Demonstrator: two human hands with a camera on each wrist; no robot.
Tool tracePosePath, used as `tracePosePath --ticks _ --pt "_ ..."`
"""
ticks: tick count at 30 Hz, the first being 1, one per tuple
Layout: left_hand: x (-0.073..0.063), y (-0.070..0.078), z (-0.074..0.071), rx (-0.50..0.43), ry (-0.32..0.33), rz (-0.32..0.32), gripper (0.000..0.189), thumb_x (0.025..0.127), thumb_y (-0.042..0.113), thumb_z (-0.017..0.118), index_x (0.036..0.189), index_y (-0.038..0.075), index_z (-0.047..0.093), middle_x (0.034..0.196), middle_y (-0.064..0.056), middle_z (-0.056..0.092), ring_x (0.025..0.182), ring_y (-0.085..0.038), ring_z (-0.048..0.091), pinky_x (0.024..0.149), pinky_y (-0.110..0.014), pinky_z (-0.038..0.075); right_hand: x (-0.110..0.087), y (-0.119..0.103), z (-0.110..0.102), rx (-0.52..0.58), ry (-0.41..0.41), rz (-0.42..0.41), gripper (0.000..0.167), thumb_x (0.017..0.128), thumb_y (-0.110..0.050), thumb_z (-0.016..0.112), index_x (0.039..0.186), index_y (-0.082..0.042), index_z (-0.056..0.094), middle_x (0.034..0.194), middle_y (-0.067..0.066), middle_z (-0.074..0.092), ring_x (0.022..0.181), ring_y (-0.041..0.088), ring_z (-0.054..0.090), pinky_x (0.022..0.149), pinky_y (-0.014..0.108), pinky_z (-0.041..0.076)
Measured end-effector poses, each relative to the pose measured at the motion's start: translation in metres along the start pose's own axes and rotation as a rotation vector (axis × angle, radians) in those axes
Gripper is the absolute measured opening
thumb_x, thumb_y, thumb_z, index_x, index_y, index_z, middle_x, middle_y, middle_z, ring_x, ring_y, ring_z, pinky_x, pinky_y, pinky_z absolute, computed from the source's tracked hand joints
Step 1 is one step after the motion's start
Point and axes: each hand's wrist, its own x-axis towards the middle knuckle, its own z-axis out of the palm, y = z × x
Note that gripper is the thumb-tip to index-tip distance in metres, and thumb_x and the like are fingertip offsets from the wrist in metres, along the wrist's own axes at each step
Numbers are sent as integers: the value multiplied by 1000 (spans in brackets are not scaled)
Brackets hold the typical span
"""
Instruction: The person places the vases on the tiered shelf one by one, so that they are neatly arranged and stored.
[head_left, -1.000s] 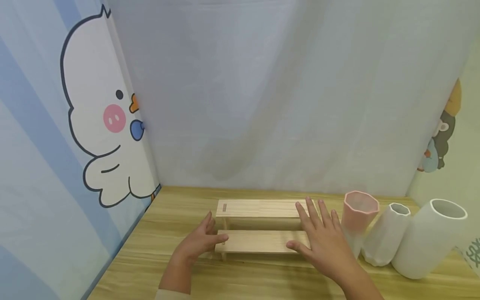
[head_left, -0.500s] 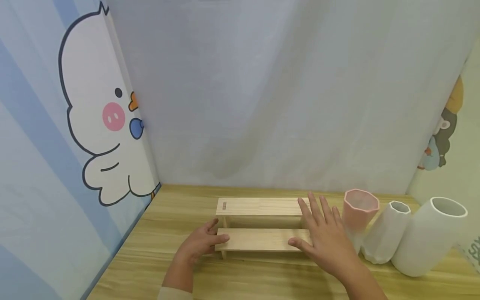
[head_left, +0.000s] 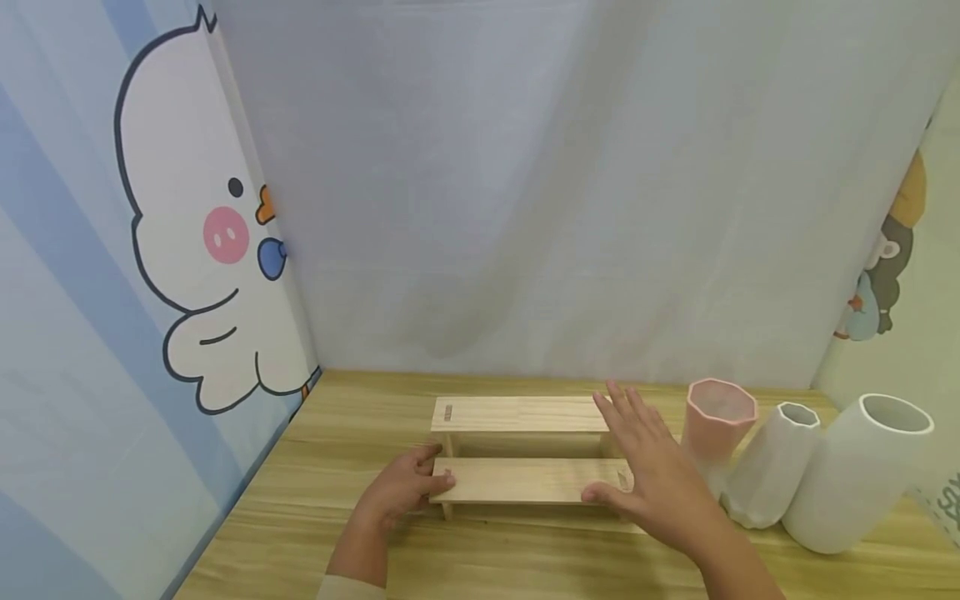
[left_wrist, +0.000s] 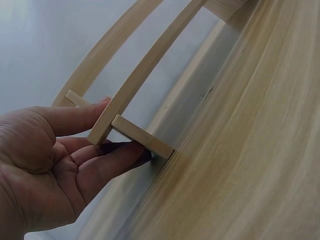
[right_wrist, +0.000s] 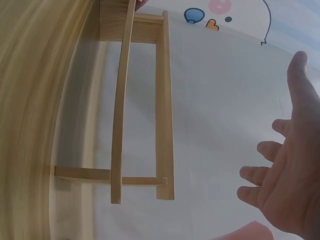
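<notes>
Streaky wooden table (head_left: 525,562) carries a flat-planked, two-step shelf (head_left: 525,481) near its back edge; left hand (head_left: 403,485) pinches one end, right hand (head_left: 660,479) hovers, fingers wide.

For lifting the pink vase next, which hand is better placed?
Probably the right hand: it holds nothing and is nearer the pink vase, while the left hand grips the left end of the wooden shelf.

Head view: soft, even, muted light
Curtain (head_left: 465,167): faint diagonal shading
Table (head_left: 517,562): soft shadow near right hand (head_left: 663,492)
Left wrist view: dimmer, left hand (left_wrist: 60,165) shaded, shelf (left_wrist: 145,62) bowed by lens
Right wrist view: dim, fine detail soft, long edges curved
</notes>
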Motion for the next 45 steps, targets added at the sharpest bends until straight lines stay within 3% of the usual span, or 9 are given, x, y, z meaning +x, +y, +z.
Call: tracePosePath --ticks 3,7,10,14,25,31,36,42,45 --pt "1 -1 0 -10 -9 8 84 90 17 72 150 -11 22 143 -34 43 112 -37 64 91 -54 54 -1 2 -5 123 17 -29 111 74 -63 72 159 -24 12 165 2 13 151 33 15 122 52 15" --pt "0 -1 0 7 -9 10 84 90 19 73 150 -10 22 143 -33 44 111 -37 65 90 -53 54 -4 5 -15 273 12 -53 105 79 -64 68 159 -22 15 164 1 20 147 34 28 109 63 32" --pt "0 -2 0 23 -9 11 84 90 21 73 151 -9 23 143 -33 44 113 -38 63 90 -54 54 -6 8 -23 367 23 -89 98 82 -64 65 158 -20 21 161 2 29 144 25 34 112 41 38" --pt "0 -3 -1 8 -19 14 84 91 19 72 151 -8 21 143 -33 44 112 -37 64 90 -53 55 -7 13 -35 485 78 -158 95 83 -63 65 155 -11 31 153 8 44 143 9 36 110 10 26" --pt "1 -4 -1 -5 -30 14 85 91 18 72 152 -8 19 142 -34 44 114 -39 63 90 -53 55 -17 33 -76 629 304 -295 78 93 -48 62 142 10 42 131 8 65 127 12 54 107 16 34" --pt "2 -3 -2 -24 -31 -7 85 91 18 71 153 -7 19 143 -34 43 112 -37 64 89 -50 55 -26 44 -102 818 418 -423 70 95 -26 65 141 17 35 132 14 63 124 18 58 106 20 38" --pt "1 -4 -3 -20 -26 -13 84 91 18 71 153 -7 19 144 -34 42 113 -37 63 90 -50 55 -39 61 -116 855 526 -383 66 95 -19 67 140 17 36 131 16 63 126 19 57 110 21 35" --pt "0 -3 -2 -47 -46 -1 81 92 16 70 152 -8 21 144 -36 41 113 -39 63 90 -51 55 -52 85 -123 938 759 -284 63 86 -11 76 134 14 44 124 14 68 120 19 61 104 18 41" --pt "0 -3 -2 -43 -49 -2 78 93 17 69 151 -8 23 143 -37 41 114 -39 63 90 -52 55 -61 100 -125 860 858 -179 63 83 -13 78 132 13 48 123 11 69 117 16 62 104 18 41"
